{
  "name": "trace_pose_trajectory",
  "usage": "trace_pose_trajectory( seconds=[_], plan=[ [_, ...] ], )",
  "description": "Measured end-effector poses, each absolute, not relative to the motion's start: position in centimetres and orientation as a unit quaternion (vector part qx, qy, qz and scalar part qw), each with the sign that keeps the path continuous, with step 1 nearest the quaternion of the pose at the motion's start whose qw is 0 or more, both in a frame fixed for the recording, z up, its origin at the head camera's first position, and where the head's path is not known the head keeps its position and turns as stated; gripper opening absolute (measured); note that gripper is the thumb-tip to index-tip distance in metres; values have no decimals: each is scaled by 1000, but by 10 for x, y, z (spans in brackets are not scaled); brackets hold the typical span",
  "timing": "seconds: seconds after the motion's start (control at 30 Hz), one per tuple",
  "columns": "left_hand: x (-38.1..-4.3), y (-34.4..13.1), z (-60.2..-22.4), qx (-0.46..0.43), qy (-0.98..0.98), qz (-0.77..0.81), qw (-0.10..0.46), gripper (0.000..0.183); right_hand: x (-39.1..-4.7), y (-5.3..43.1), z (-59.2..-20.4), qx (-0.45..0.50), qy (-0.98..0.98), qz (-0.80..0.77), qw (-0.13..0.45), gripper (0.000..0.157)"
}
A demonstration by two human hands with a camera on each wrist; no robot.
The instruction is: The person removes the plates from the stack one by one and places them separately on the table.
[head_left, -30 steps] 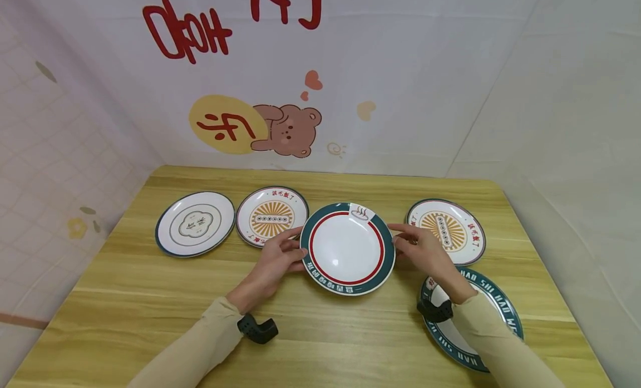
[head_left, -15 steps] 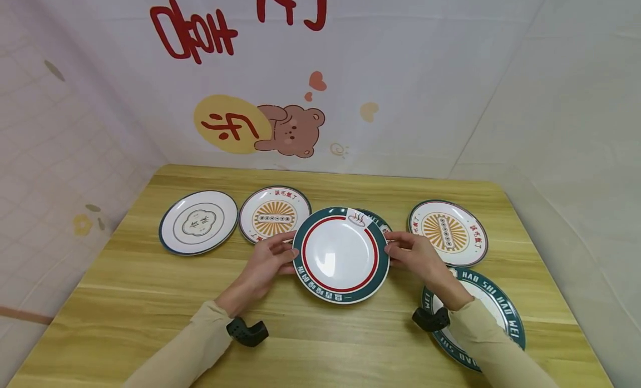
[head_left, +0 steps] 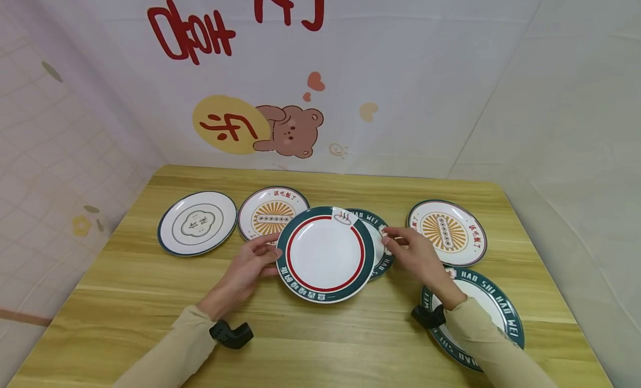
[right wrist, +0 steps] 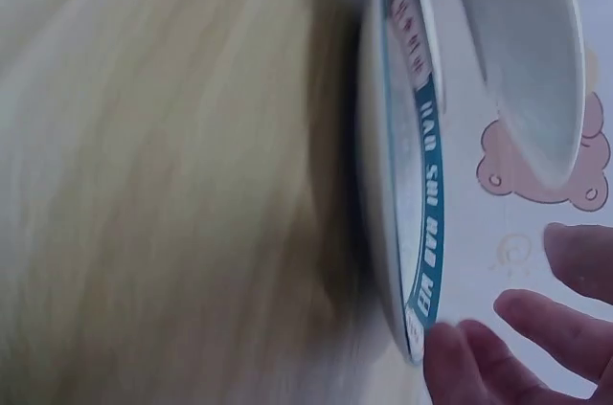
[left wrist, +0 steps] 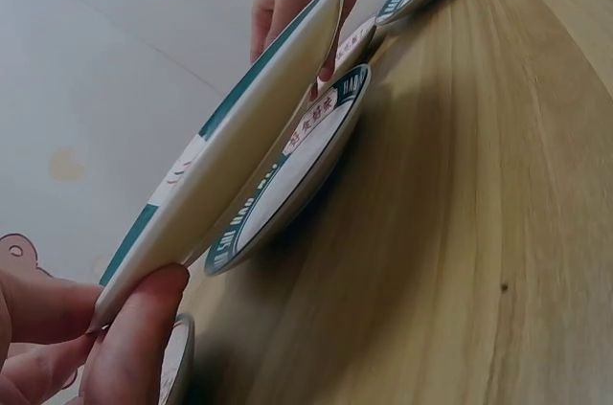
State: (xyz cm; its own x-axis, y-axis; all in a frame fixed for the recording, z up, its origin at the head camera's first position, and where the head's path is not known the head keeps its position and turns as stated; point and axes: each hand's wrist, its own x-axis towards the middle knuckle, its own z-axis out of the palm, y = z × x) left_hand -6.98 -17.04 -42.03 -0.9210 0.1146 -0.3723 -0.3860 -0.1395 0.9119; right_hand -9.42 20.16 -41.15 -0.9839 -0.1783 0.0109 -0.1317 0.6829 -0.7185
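My left hand (head_left: pixel 242 274) pinches the left rim of a dinner plate (head_left: pixel 324 254) with a dark green border, a red ring and a steaming-bowl mark. In the left wrist view the thumb (left wrist: pixel 139 338) lies under the edge and this plate is tilted above another one. That lower plate (head_left: pixel 384 261), green-rimmed with white "HAO WEI" lettering, is partly hidden beneath it. Beside the lower plate's right edge is my right hand (head_left: pixel 418 258), fingers loosely bent and spread. The right wrist view has its fingertips (right wrist: pixel 452 352) right at the lower plate's rim (right wrist: pixel 428 185).
Around them on the wooden table (head_left: pixel 310 343) lie a blue-rimmed plate (head_left: pixel 177 240) at left, a sunburst plate (head_left: pixel 272 215) beside it, another sunburst plate (head_left: pixel 445 232) at right and a large green-rimmed plate (head_left: pixel 501 304) under the right forearm. A printed cloth wall (head_left: pixel 400 143) stands behind.
Both hands held the red-ringed plate earlier. My right hand has let go of it, while my left hand has moved it left, uncovering part of the lower green-rimmed plate.
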Motion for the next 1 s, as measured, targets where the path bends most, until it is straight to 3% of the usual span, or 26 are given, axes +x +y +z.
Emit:
trace_pose_trajectory(
  seconds=[0.37, 1.0],
  plan=[
    [-62, -204, -418, -123, 643, 739, 160, 52, -103, 206, -415, -95, 949, -297, 36, 48],
    [-46, -260, -415, -96, 655, 737, 138, 52, -110, 209, -419, -75, 937, -325, 101, 51]
  ],
)
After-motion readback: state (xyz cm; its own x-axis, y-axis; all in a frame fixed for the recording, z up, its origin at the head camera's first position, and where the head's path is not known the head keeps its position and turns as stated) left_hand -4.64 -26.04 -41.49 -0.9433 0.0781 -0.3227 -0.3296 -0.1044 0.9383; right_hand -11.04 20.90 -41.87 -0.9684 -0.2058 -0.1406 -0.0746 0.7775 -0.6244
